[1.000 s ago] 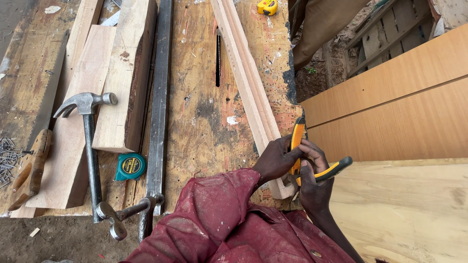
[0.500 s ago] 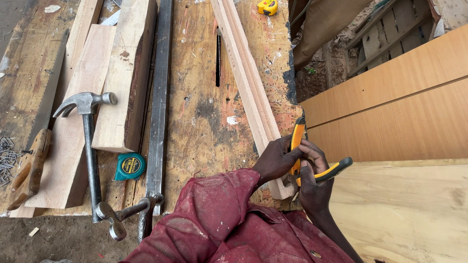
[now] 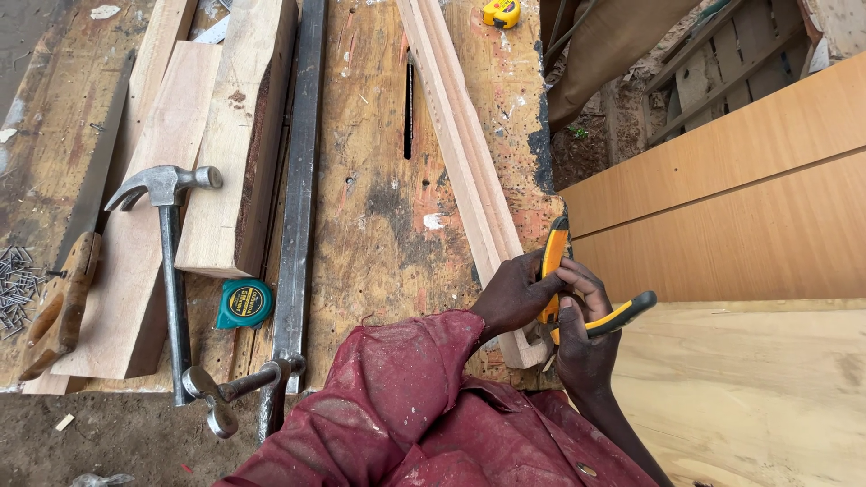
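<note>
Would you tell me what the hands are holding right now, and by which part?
Both hands grip yellow-and-black pliers: the left hand holds the upright handle near its middle, and the right hand wraps the other handle, whose end sticks out right. The jaws are hidden.

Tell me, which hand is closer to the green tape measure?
Left. The left hand grips the orange-handled tool on the side toward the green tape measure; the right hand lies beyond it, farther away.

Both arms, in dark red sleeves, reach forward and meet low in the view. The left hand is curled, its fingers closed in a grip with the thumb pointing right. The right hand lies just beside it, touching, fingers bent and clasped.
</note>
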